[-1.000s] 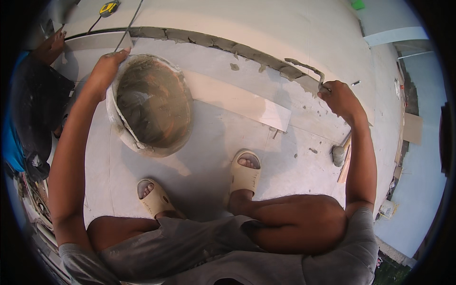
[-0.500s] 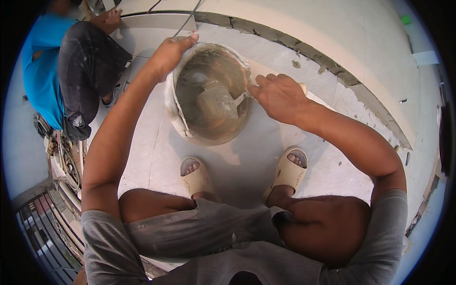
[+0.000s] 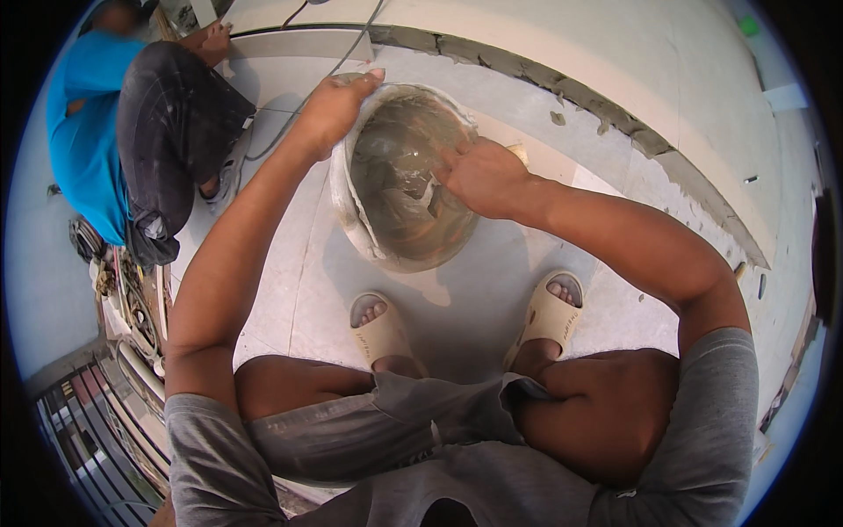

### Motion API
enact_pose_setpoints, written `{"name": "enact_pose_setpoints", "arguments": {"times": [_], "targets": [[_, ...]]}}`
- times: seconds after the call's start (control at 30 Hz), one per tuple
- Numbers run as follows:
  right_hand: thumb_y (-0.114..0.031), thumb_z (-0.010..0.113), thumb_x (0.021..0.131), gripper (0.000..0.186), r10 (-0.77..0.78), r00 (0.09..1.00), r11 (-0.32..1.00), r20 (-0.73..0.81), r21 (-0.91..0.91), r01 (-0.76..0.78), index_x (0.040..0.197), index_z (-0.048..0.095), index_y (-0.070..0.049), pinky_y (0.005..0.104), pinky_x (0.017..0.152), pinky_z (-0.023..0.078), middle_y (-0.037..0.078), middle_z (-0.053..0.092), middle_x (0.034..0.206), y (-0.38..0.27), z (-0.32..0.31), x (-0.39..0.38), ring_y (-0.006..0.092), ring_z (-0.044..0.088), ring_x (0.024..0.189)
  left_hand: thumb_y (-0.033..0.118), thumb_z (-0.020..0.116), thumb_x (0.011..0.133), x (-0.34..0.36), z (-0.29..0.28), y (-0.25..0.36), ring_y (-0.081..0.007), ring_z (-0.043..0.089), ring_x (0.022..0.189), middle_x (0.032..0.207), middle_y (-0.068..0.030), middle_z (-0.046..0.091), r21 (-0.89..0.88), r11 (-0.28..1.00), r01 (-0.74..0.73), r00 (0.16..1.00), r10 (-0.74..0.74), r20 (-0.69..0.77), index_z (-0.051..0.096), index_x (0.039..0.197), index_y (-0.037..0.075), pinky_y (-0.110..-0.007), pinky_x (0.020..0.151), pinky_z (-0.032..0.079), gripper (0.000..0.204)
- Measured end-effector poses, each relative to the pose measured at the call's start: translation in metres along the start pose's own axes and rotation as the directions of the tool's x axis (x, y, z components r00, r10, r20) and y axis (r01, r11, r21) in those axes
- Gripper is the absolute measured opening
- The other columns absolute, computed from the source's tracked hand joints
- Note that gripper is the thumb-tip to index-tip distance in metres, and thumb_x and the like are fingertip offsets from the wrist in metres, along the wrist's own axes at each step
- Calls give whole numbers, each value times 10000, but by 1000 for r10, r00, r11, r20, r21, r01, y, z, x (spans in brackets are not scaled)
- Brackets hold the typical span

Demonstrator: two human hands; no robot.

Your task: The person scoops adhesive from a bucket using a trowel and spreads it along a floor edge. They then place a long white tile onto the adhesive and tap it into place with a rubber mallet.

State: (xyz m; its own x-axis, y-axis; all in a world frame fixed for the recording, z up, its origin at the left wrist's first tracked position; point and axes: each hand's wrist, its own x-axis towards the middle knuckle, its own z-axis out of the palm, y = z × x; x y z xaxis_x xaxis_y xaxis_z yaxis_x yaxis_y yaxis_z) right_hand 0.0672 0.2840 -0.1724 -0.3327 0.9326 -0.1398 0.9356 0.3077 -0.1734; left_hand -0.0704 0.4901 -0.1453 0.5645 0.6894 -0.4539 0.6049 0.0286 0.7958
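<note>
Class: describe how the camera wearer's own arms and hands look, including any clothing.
The left sleeve and right sleeve are grey and short, ending above the elbows. The left hand and right hand are bare, with no gloves, watch or bracelet showing.

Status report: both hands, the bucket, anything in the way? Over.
Left hand gripping bucket by its rim. Right hand holding trowel, blade partly sunk in grey mix. Crouching person off to the left, not touching bucket.
</note>
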Motion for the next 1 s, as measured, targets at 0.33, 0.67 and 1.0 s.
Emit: {"name": "enact_pose_setpoints", "arguments": {"times": [0.33,0.67,1.0], "targets": [[-197,660,845,343,274,937,636,215,691,-344,1115,647,15,425,861,506,227,654,1055,-14,21,-29,353,639,992,413,602,918,-9,3,18,-205,634,779,899,-132,671,-5,999,32,992,-32,-121,660,1019,-38,-344,730,508,465],[-213,713,844,426,582,813,380,-8,887,-263,1187,608,17,354,841,504,191,682,1039,24,15,-105,287,660,939,386,590,927,-11,-8,11,-209,635,789,925,-153,668,-142,986,83,981,-106,-165,654,1020,-62,-349,736,507,462],[-214,661,834,323,790,506,218,345,613,-759,974,650,77,376,545,550,188,659,665,116,20,-122,244,661,522,386,561,946,-2,-8,2,-190,629,757,882,-132,664,-133,991,24,995,-37,-97,654,994,-48,-342,709,506,446]]}}
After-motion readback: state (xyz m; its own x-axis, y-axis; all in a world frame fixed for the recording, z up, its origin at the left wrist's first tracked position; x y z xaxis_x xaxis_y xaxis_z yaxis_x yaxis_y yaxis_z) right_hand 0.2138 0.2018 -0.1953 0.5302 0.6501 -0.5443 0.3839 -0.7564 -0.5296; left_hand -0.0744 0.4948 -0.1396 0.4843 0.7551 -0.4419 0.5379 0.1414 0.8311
